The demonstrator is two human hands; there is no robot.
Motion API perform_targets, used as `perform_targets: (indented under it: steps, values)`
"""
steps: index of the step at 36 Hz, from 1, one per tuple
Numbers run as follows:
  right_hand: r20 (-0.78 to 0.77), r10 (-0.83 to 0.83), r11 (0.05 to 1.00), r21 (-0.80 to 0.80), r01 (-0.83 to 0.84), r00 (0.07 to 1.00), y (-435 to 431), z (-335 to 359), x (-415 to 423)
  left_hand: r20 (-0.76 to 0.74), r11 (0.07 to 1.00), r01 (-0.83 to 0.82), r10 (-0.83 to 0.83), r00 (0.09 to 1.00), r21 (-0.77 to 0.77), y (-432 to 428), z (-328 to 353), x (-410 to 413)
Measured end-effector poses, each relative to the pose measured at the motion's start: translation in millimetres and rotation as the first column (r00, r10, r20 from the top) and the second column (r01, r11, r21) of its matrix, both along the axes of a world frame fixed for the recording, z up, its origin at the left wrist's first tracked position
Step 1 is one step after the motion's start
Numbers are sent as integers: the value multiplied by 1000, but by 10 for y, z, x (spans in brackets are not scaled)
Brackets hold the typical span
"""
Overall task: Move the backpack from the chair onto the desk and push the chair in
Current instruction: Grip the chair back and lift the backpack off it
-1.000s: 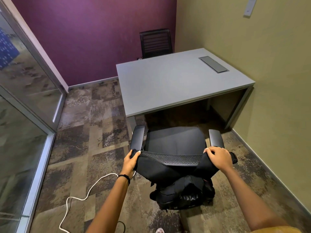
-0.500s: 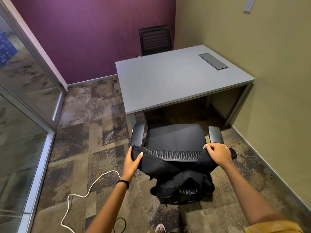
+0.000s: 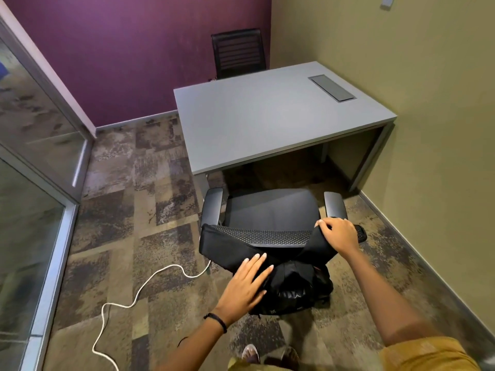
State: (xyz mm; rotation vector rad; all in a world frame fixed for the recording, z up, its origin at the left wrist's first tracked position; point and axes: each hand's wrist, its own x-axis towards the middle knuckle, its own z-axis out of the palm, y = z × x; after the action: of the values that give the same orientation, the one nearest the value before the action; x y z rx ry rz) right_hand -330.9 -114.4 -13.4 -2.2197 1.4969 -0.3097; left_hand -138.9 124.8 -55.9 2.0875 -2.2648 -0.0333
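Since half a second ago, my left hand (image 3: 247, 283) has left the left end of the chair's backrest and dropped lower and toward the middle, so it now lies flat, fingers spread wide and gripping nothing, on the black strap that slopes down behind the backrest. From the head view, that arm reaches up from the bottom of the frame with a dark band at the wrist, palm down, fingertips pointing up and right. My right hand (image 3: 338, 235) is where it was, curled over the top right of the mesh backrest, pinching the other strap against the rim, with the forearm running down to the lower right and a mustard sleeve at the edge. The backpack (image 3: 290, 287) hangs behind the chair (image 3: 270, 210), its two straps looped over the backrest's corners and its black body low at the back, just under my left hand. The chair's seat faces the bench (image 3: 267, 121), its front edge just short of the bench's near edge, not tucked under. A second black chair (image 3: 238, 53) stands at the bench's far side against the purple wall. A white cable (image 3: 139, 289) snakes over the carpet to my left.
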Motion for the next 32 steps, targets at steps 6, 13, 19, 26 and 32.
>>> perform_targets:
  steps: [6, 13, 19, 26, 32]
  values:
    - [-18, 3, 1000, 3, -3, 1000, -2, -31, 7, 44, 986, 22, -29, 999, 167, -258, 85, -159]
    - [-45, 23, 1000, 11, -23, 999, 29, 2, 21, 68, 966, 6, -24, 997, 258, -433, 148, -365]
    - [-55, 29, 999, 23, -28, 998, 51, 47, 56, 174, 971, -69, 29, 984, 228, -567, 83, -459]
    - [-140, 80, 995, 67, -71, 987, 33, 91, 106, 92, 971, -39, 18, 996, 235, -736, 255, -399]
    - [-174, 99, 993, 87, -85, 980, -1, 175, 142, 96, 964, -5, -22, 995, 265, -784, 311, -365]
